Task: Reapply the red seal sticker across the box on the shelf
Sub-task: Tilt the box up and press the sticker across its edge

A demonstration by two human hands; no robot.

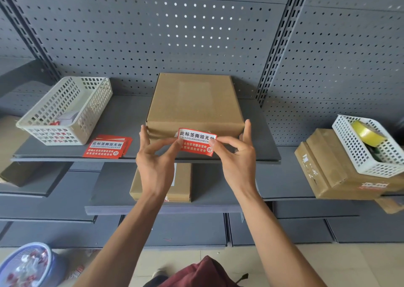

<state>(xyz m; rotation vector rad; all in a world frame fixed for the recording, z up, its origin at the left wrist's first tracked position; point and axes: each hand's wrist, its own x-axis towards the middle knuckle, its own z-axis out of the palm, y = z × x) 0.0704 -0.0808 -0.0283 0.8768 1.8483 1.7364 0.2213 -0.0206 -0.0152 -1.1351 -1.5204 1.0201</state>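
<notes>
A flat brown cardboard box (pixel 194 103) lies on the grey shelf (pixel 122 120), its front edge toward me. A red seal sticker (pixel 196 141) with white and black print is held in front of that front edge. My left hand (pixel 156 155) pinches the sticker's left end between thumb and fingers. My right hand (pixel 236 153) pinches its right end. The remaining fingers of both hands are spread upward beside the box's front corners. Whether the sticker touches the box cannot be made out.
A small stack of identical red stickers (pixel 107 148) lies left of the box, beside a white plastic basket (pixel 65 109). Right, a second white basket (pixel 369 146) with yellow tape sits on a brown box (pixel 332 173). Another box (pixel 181 184) lies on the lower shelf.
</notes>
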